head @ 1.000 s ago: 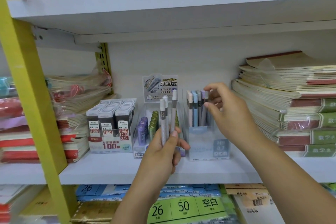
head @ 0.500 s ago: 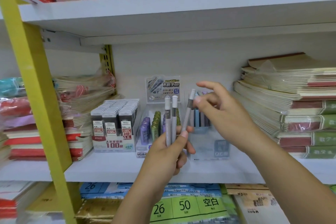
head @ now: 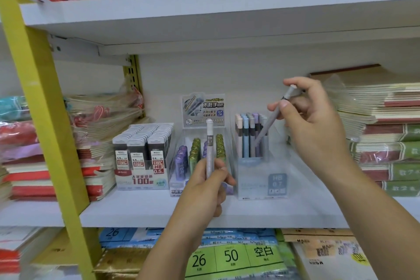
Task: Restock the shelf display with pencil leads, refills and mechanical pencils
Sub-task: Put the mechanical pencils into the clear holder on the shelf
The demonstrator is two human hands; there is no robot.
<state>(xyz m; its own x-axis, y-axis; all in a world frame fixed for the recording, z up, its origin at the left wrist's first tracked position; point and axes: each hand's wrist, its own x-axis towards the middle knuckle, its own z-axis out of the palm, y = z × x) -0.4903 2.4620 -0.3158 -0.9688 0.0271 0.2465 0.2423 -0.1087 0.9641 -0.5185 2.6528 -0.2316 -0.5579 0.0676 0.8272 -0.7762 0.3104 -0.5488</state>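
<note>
Left hand [head: 204, 188] grips the upright grey pencil [head: 209, 150], held in front of the lead-tube display [head: 195, 157]. Right hand [head: 318, 125] pinches the tilted grey pencil [head: 269, 124] between thumb and fingers, tip down among the pastel pencils [head: 245, 134] standing in the clear pencil box [head: 261, 179]. Hands are well apart. The box sits on the white shelf [head: 147, 209], between the tube display and the notebook stacks [head: 386, 134].

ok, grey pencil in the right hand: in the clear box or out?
Partly in. Grey pencil slants, lower tip among the pencils in the clear box; right hand pinches its upper end.
</note>
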